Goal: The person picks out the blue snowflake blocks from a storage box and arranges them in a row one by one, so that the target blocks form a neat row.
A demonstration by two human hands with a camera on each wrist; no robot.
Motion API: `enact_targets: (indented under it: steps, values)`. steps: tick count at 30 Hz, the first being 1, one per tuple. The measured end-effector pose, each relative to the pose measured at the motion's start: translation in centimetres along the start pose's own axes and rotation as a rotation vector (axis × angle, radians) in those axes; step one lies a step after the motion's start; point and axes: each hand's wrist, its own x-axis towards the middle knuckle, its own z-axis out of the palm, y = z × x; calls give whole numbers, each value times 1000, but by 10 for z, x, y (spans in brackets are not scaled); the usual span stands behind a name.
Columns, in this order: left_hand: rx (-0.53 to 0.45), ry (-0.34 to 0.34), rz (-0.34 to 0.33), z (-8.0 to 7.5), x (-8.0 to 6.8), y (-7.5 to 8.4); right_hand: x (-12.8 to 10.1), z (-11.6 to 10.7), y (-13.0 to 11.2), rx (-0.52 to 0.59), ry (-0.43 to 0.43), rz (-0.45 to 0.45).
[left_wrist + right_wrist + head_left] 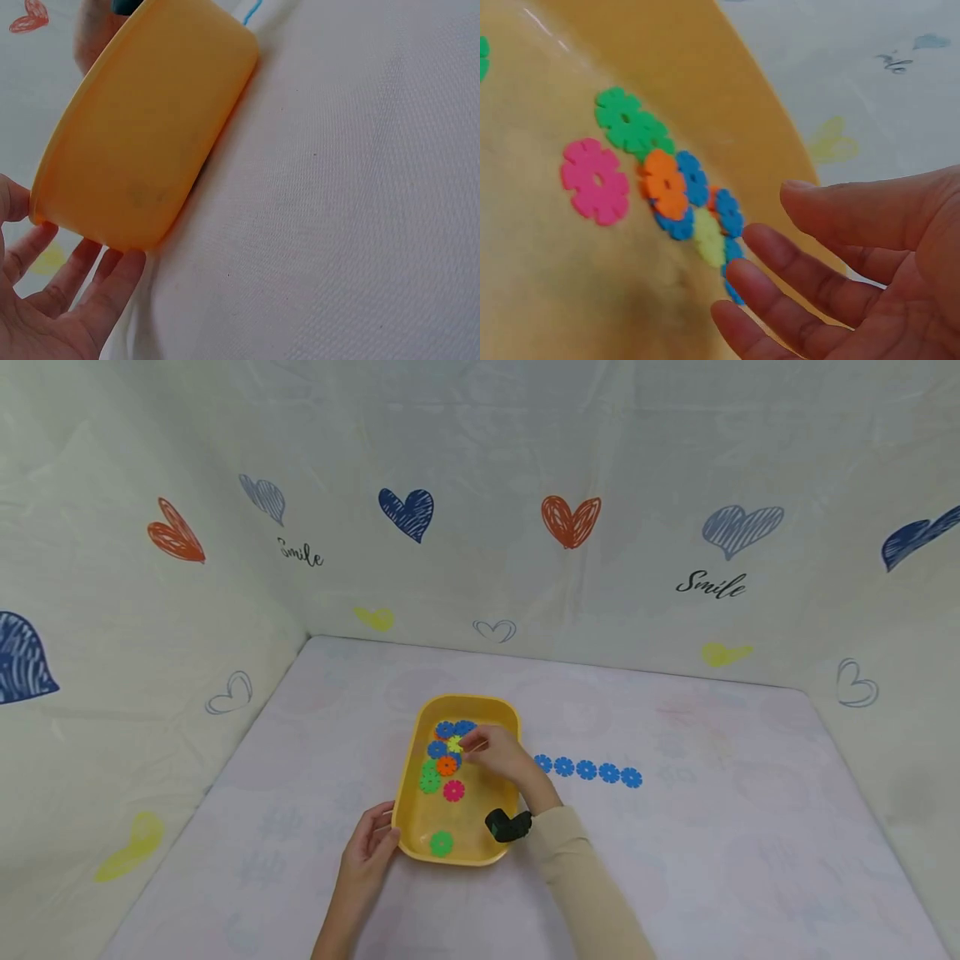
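A yellow plastic tray holds several flower-shaped discs with notched edges and centre holes. My left hand holds the tray at its near left side, thumb at the rim and fingertips against the outer wall. Over the tray's far half, my right hand has its thumb and fingers apart, with nothing between them. Nearest its fingertips are a pale yellow disc and blue discs. An orange disc, a pink disc and green discs lie beside them.
To the tray's right, several blue discs lie in a straight row on the pale cloth-covered table. One green disc sits alone at the tray's near end. Behind the table hangs a white backdrop printed with hearts.
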Motion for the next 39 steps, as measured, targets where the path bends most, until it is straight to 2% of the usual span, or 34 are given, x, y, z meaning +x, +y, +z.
enact_targets:
  steps: [7, 14, 20, 25, 30, 39]
  values:
    - [17, 4, -13, 1, 1, 0, 12, 11, 6, -5, -45, -6]
    - [11, 2, -7, 2, 1, 1, 23, 20, 14, -15, -32, 65]
    - [12, 5, 9, 0, 1, -1, 31, 27, 21, -110, -44, -5]
    - [21, 6, -12, 1, 2, -1, 32, 29, 22, -215, -71, -53]
    - [28, 8, -21, 1, 2, -1, 31, 30, 22, -276, -77, -62]
    - [21, 12, -27, 2, 1, 1, 28, 30, 20, -319, -97, -59]
